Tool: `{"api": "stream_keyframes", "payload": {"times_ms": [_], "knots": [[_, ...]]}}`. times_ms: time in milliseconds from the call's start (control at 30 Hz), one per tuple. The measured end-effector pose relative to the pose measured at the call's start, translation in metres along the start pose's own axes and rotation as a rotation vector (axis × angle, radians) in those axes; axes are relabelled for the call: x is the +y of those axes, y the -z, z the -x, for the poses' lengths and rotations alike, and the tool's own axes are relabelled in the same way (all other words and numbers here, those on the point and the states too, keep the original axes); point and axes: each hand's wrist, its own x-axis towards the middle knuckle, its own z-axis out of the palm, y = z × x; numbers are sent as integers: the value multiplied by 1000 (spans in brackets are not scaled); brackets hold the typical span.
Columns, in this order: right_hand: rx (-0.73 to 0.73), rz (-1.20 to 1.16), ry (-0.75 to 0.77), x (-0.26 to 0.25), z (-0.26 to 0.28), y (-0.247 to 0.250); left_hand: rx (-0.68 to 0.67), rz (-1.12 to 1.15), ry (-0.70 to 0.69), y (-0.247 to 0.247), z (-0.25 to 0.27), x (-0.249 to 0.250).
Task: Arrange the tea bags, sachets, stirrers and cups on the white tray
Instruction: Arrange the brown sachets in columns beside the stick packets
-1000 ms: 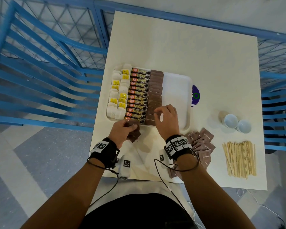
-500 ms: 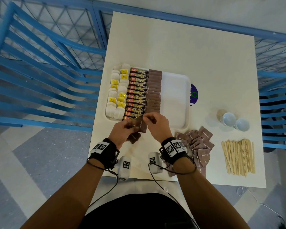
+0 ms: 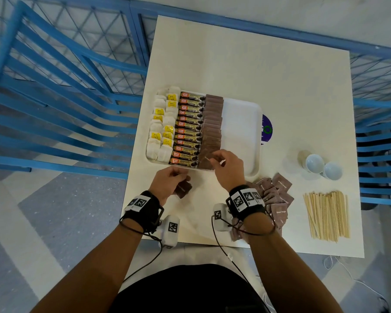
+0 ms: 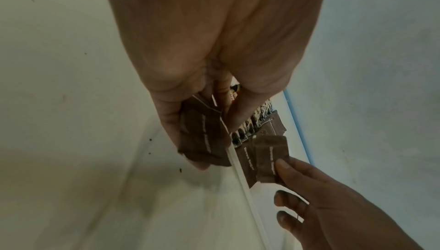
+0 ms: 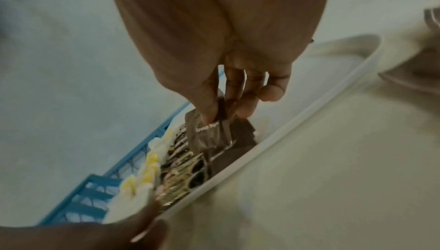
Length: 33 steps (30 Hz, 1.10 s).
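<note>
At the tray's (image 3: 242, 123) near edge, the right hand (image 3: 229, 168) pinches one brown sachet (image 5: 208, 134) between thumb and fingers over the brown row's (image 3: 212, 123) end. The left hand (image 3: 167, 184) grips spare sachets (image 3: 183, 189) above the worktop (image 3: 235, 64), just short of the tray. Done well, the sachet should go down square, overlapping its neighbour evenly. Cups (image 3: 321, 167) and stirrers (image 3: 326, 214) lie off the tray, to the right.

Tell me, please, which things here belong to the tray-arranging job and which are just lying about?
Job:
white tray
tea bags
granule sachets
brown sugar sachets, loose pile
stirrers
cups
left hand, right hand, each holding brown sachets

Lying about:
purple disc
blue chairs
</note>
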Motion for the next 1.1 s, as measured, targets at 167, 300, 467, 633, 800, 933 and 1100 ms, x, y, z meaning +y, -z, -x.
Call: {"api": "stream_keyframes", "payload": {"times_ms": [167,300,467,633,800,933,1100], "knots": [[-97,140,80,9,-7,-3,19,-40,5,2,-2,-2],[-85,224,142,8,-9,-10,32,-55,6,3,-2,0],[-42,314,153,7,-8,-14,39,-59,1,3,-3,2],[23,248,152,9,-3,-16,41,-43,12,3,-4,4],[5,216,142,12,1,-18,38,-44,17,3,-4,5],[8,245,141,13,2,-17,37,-35,8,0,-5,6],[78,243,138,12,3,-14,32,-20,-22,-3,-6,6]]}}
